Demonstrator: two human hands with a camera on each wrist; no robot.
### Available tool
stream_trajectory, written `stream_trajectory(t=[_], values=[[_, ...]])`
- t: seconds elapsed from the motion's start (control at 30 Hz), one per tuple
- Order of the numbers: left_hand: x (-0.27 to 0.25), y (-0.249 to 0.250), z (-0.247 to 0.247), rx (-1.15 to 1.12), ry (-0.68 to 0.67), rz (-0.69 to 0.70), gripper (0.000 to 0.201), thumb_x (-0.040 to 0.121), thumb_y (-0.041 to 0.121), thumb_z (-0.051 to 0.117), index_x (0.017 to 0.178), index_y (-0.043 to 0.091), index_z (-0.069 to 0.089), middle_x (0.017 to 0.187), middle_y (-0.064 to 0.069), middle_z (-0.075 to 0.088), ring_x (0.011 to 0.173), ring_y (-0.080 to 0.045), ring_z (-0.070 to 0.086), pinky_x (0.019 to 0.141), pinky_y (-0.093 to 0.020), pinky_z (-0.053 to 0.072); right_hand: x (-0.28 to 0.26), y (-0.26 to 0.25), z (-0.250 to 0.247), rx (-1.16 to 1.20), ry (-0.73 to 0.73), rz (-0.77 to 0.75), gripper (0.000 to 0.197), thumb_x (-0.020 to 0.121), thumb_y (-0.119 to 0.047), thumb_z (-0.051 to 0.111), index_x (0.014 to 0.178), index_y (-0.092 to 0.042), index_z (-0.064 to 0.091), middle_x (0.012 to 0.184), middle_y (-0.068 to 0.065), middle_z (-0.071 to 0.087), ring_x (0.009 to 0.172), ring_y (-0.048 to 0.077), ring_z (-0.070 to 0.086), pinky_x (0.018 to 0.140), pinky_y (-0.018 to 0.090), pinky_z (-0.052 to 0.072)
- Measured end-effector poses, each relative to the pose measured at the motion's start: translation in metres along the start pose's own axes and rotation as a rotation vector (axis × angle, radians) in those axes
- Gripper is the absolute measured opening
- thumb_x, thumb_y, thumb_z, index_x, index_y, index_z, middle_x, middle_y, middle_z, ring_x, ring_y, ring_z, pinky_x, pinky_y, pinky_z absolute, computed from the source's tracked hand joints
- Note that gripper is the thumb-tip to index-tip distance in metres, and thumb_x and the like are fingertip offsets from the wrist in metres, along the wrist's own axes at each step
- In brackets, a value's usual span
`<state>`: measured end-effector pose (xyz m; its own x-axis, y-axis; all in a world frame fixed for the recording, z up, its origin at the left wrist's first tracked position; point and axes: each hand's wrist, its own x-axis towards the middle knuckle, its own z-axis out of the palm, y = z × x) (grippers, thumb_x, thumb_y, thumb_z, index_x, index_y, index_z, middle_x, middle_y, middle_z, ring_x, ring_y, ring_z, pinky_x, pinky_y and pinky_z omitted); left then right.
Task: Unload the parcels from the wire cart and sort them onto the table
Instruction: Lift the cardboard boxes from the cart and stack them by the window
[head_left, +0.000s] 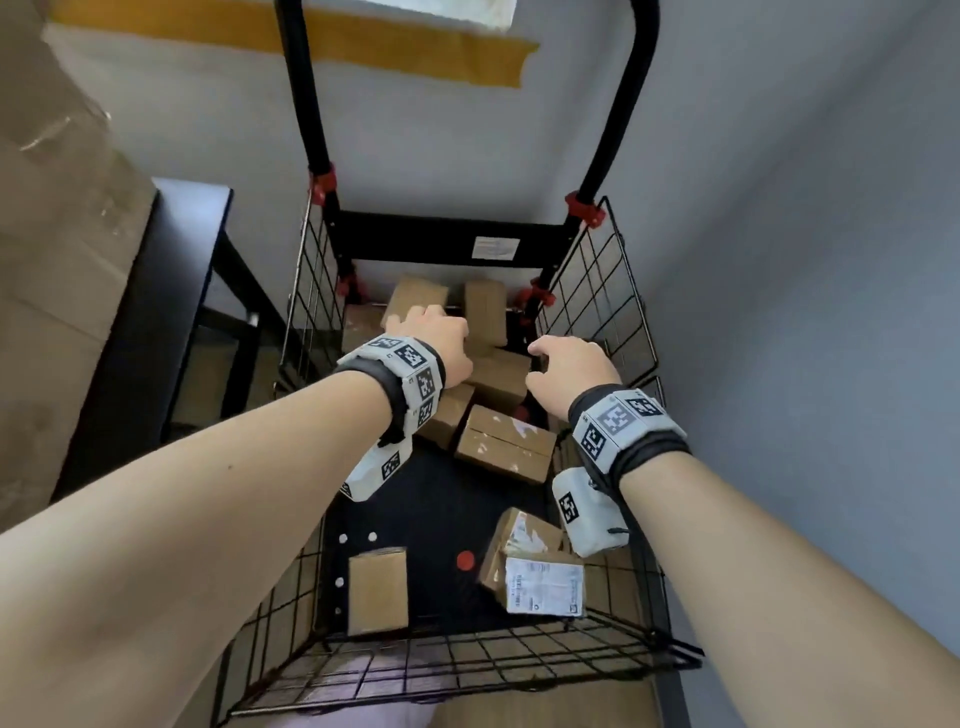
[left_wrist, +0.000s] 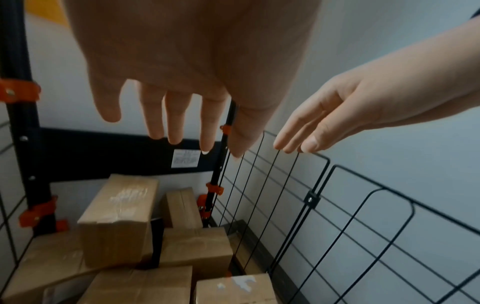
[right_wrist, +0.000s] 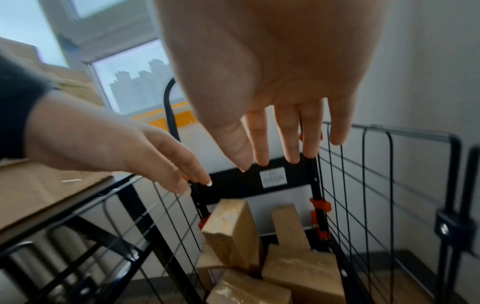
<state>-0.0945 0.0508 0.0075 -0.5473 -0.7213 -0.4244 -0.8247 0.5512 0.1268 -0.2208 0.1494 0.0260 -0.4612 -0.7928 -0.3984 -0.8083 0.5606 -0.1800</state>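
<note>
Soft, even daylight fills the head view; the pale wall (head_left: 779, 260) is bright and the shadows are faint. The wide lens bends the cart handle (head_left: 618, 104) and stretches both forearms toward the lower corners. The left wrist view is dimmer, with the left hand (left_wrist: 187, 67) close, shaded and soft, and glare on the tape of one box (left_wrist: 127, 195). In the right wrist view the window (right_wrist: 135, 82) is the light source; the black frame (right_wrist: 78, 257) at lower left is smeared by blur.

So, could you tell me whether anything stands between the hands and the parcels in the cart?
Nothing visible does: the left hand and right hand hang open above the piled parcels, inside the open-topped wire cart.
</note>
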Motion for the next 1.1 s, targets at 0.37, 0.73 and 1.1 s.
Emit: stream_trajectory(t=[0.37, 0.73, 1.1], values=[[0.085, -0.004, 0.067, -0.101, -0.248, -0.08, 0.044, 0.091, 0.031, 0.05, 0.134, 0.024, 0.046, 0.136, -0.008, 0.043, 0.126, -0.03, 0.041, 0.101, -0.043, 0.036, 0.071, 0.046, 0.077, 0.1, -0.217, 0.179, 0.04, 0.088, -0.026, 0.05, 0.128, -0.03, 0.054, 0.125, 0.003, 0.06, 0.117, 0.026, 0.052, 0.098, 0.036, 0.046], [0.151, 0.013, 0.141, -0.259, -0.404, -0.163, 0.038, 0.091, 0.025, 0.049, 0.129, 0.02, 0.049, 0.128, -0.008, 0.046, 0.116, -0.028, 0.048, 0.095, -0.04, 0.043, 0.144, 0.095, 0.137, 0.181, -0.389, 0.325, 0.033, 0.092, -0.025, 0.051, 0.124, -0.021, 0.059, 0.124, 0.004, 0.062, 0.109, 0.027, 0.059, 0.093, 0.033, 0.049], [0.207, 0.034, 0.204, -0.453, -0.538, -0.29, 0.044, 0.092, 0.024, 0.049, 0.135, 0.018, 0.045, 0.126, -0.009, 0.055, 0.109, -0.027, 0.057, 0.085, -0.031, 0.046, 0.189, 0.135, 0.208, 0.183, -0.547, 0.509, 0.042, 0.089, -0.018, 0.052, 0.131, -0.021, 0.05, 0.122, 0.01, 0.059, 0.11, 0.03, 0.056, 0.086, 0.032, 0.047]])
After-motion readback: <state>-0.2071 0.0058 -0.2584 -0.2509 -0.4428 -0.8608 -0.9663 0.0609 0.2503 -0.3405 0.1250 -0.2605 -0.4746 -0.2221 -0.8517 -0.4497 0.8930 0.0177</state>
